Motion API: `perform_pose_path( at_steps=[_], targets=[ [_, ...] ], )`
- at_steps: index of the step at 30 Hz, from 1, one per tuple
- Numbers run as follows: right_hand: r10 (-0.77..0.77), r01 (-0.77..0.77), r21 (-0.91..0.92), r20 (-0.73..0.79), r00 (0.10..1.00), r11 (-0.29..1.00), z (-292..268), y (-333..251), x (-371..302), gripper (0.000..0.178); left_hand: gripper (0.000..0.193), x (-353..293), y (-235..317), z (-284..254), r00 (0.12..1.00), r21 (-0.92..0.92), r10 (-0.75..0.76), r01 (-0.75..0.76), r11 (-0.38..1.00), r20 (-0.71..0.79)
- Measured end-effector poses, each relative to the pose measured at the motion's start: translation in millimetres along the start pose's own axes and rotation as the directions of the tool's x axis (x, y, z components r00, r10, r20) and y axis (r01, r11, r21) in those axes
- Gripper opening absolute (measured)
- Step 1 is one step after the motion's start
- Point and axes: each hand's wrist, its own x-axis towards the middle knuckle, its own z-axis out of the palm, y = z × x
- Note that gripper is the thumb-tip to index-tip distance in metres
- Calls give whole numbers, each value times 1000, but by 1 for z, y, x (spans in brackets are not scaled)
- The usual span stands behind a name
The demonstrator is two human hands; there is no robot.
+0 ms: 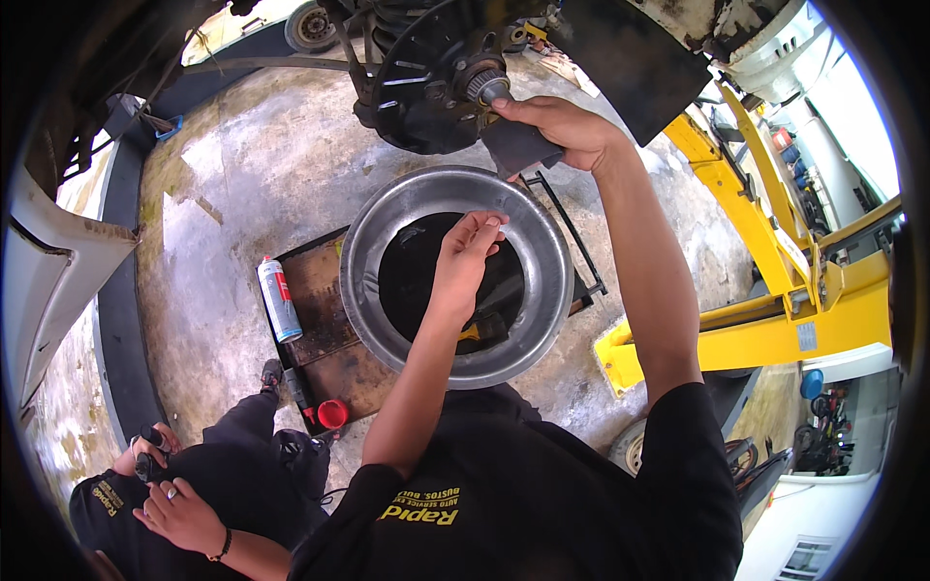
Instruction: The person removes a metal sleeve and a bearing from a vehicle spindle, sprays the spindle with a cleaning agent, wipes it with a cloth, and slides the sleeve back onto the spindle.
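Right hand holds a dark sheet against the axle stub; left hand curls above a metal basin

Nearest are the person's own black sleeves and bare forearms. The left hand hangs over the basin, thumb and fingers bent together; whether something small is pinched between the tips cannot be told. The right hand, raised higher, grasps a dark grey sheet, cloth or paper, its thumb against the end of the axle stub. A ribbed metal ring circles that stub, just in front of a dark round plate that hangs beneath the vehicle.

Below the hands, the wide metal basin covers most of a low brown cart, reaching over its far edge. Its inside is dark, with a yellow and black object toward the near side. A white and red spray can is at the cart's left edge, near the far corner; a red cup is at the near left corner, beside a dark cylinder. A black bar runs along the right edge.

At lower left, a co-worker in dark clothes has a black object at one hand. Off to the right stands a yellow lift, and farthest away, a wheel rests beyond the stained concrete floor.
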Motion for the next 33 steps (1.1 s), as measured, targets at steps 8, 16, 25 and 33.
perform_pose_path(
  at_steps=[8,16,25,33],
  targets=[
    [-314,-427,-827,-321,893,-367,91,-12,-4,26,18,7,-6,-11,999,22,3,-2,1000,-42],
    [-37,29,-85,-101,994,996,-1,3,-2,50,19,-5,-6,-5,1000,10,12,-12,1000,10],
    [-404,-306,-942,-229,886,-139,72,-4,-2,29,18,-1,10,-16,998,23,45,-44,999,-43],
    [-103,-40,-534,-236,966,844,4,1,0,36,19,-10,10,-26,999,60,46,-44,997,-28]
  ],
)
